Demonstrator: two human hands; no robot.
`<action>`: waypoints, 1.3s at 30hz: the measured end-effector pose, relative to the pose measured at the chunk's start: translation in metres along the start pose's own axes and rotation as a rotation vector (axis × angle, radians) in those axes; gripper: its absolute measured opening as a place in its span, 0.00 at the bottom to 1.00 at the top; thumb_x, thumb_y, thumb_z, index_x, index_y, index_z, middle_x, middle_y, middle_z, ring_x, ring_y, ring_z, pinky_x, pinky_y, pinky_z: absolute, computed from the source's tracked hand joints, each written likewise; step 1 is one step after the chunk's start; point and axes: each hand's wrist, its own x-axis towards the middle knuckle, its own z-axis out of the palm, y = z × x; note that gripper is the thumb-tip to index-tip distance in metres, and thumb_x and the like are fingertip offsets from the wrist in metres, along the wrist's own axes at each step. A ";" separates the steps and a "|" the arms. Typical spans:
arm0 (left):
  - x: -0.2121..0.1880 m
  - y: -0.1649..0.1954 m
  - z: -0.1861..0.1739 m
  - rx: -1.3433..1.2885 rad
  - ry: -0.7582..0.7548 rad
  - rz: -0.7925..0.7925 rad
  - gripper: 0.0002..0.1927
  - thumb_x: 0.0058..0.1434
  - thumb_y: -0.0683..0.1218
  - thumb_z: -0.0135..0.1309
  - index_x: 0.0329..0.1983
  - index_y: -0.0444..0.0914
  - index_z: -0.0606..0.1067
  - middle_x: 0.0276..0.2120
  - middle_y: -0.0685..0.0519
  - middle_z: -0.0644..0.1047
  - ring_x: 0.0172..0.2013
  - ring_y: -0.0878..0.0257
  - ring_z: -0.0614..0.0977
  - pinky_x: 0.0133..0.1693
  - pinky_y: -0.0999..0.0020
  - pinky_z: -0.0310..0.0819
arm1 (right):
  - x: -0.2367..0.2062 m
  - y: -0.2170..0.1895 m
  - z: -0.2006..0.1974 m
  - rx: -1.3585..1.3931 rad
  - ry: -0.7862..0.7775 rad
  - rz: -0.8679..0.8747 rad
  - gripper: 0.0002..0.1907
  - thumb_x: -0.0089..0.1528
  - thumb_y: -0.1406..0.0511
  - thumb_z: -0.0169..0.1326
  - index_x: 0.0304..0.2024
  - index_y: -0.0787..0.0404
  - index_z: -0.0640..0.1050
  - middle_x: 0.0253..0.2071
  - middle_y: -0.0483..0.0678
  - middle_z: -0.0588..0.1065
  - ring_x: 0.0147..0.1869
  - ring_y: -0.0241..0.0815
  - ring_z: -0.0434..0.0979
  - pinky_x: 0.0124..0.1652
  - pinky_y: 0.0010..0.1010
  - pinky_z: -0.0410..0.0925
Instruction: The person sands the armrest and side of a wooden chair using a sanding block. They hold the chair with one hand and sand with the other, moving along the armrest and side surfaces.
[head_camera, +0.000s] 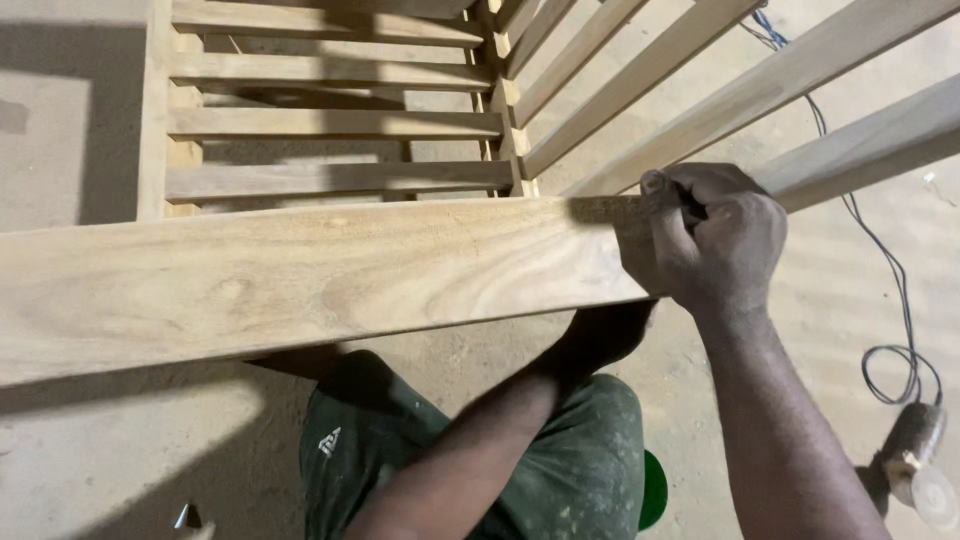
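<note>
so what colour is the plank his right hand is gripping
Pale tan bare wood plank, gripped by the right hand; head view.

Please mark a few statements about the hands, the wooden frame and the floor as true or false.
1. The right hand rests closed on the end of the broad pale wooden board. True.
2. The left hand lies flat on top of the board. False: it reaches under the board, its fingers hidden.
3. The light wooden slatted frame is painted white. False: it is bare, unpainted wood.
4. A thin dark cable trails across the dusty floor at the right. True.
5. The person wears green, dust-speckled trousers. True.
</note>
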 end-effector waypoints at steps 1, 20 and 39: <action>0.001 0.001 -0.006 0.076 -0.007 0.019 0.17 0.75 0.49 0.46 0.61 0.34 0.72 0.54 0.43 0.79 0.53 0.54 0.81 0.54 0.63 0.77 | 0.000 -0.001 0.000 0.001 -0.003 -0.016 0.10 0.69 0.61 0.60 0.41 0.62 0.84 0.41 0.53 0.82 0.44 0.52 0.83 0.45 0.39 0.74; 0.042 0.008 -0.074 -1.763 -0.179 -1.147 0.16 0.76 0.47 0.45 0.60 0.32 0.70 0.50 0.39 0.79 0.46 0.55 0.80 0.47 0.63 0.77 | 0.000 0.001 0.000 0.033 0.028 -0.013 0.10 0.68 0.62 0.62 0.41 0.63 0.83 0.41 0.54 0.81 0.44 0.51 0.83 0.44 0.38 0.73; 0.034 0.013 -0.066 -1.807 -0.352 -1.124 0.16 0.76 0.45 0.44 0.59 0.29 0.68 0.45 0.36 0.78 0.39 0.56 0.80 0.40 0.63 0.77 | 0.002 -0.006 -0.003 0.015 0.041 -0.040 0.09 0.67 0.63 0.63 0.38 0.64 0.83 0.39 0.55 0.81 0.42 0.52 0.83 0.44 0.39 0.73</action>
